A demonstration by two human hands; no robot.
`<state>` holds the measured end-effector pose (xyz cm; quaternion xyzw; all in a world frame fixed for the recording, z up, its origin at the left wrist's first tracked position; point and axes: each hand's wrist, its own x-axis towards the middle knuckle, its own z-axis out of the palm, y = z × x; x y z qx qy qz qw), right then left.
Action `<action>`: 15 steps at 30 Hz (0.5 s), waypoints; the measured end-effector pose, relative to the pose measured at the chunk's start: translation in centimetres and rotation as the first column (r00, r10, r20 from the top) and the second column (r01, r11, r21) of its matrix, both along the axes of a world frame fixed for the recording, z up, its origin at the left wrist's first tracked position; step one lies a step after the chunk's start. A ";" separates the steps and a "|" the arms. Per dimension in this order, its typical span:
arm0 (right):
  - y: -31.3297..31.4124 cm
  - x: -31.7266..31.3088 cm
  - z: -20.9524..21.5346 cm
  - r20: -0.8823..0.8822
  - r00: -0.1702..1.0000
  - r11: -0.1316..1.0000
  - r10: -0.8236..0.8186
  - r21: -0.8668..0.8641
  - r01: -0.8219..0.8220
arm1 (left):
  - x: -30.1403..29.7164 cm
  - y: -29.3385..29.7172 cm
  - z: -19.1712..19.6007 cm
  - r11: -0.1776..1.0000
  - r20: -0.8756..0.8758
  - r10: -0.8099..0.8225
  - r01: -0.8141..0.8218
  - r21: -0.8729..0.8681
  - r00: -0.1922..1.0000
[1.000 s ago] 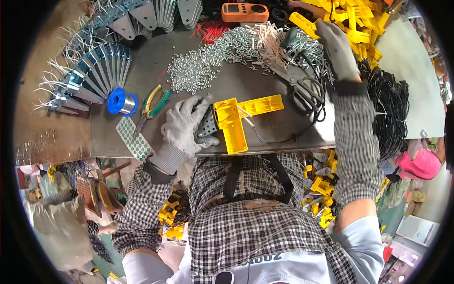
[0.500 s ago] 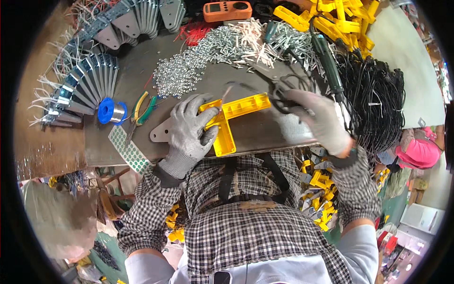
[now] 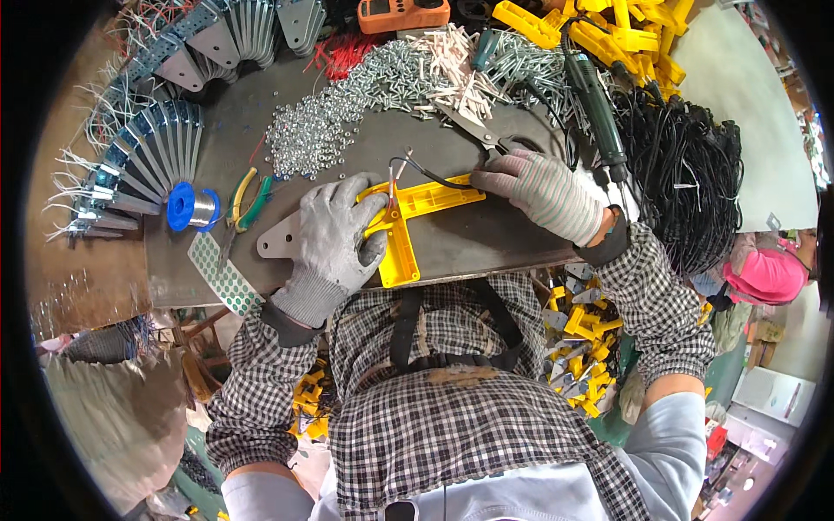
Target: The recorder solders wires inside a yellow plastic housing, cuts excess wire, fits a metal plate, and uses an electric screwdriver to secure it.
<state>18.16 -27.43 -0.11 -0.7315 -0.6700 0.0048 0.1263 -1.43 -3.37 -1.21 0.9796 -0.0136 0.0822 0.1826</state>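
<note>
The dark desk (image 3: 499, 239) carried the work at the middle of its near edge. A black cable bundle (image 3: 682, 178) occupied its right edge.

The gloved left hand (image 3: 334, 234) was curled, fingers and thumb gripping the housing at its junction. The gloved right hand (image 3: 552, 193) pinched the cable beside the far arm's tip.

The yellow housing (image 3: 400, 253) had two trough-shaped arms with raised walls; ribs crossed the long arm, which ran rightward. The shorter arm pointed at the near edge, its tip almost level with it. I could not tell whether the housing rested on the desk.

A gray metal plate (image 3: 276, 240) with small holes projected left from beneath the left hand. The thin black cable (image 3: 432, 174) arched above the long arm; its pale lead ends stood over the junction.

Dark desk surface showed between the long arm and the near edge. Beyond the right hand, a soldering iron (image 3: 594, 108) and scissors (image 3: 476, 132) limited room toward the far edge; pliers (image 3: 252, 207) lay left of the plate.
</note>
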 end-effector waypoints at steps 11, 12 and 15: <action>5.3 -5.4 -0.4 -0.100 0.978 0.975 -0.181 0.111 0.191 | -0.5 1.3 -0.8 0.985 0.106 -0.127 0.138 -0.107 0.986; 5.6 -5.3 -0.5 -0.207 0.962 0.975 -0.180 0.090 0.202 | -0.5 1.5 -0.3 0.971 0.044 -0.123 0.130 -0.199 0.991; 5.6 -5.0 -1.9 -0.299 0.945 0.977 -0.134 0.120 0.177 | 1.6 2.6 2.0 0.743 -0.207 -0.119 -0.051 -0.667 0.971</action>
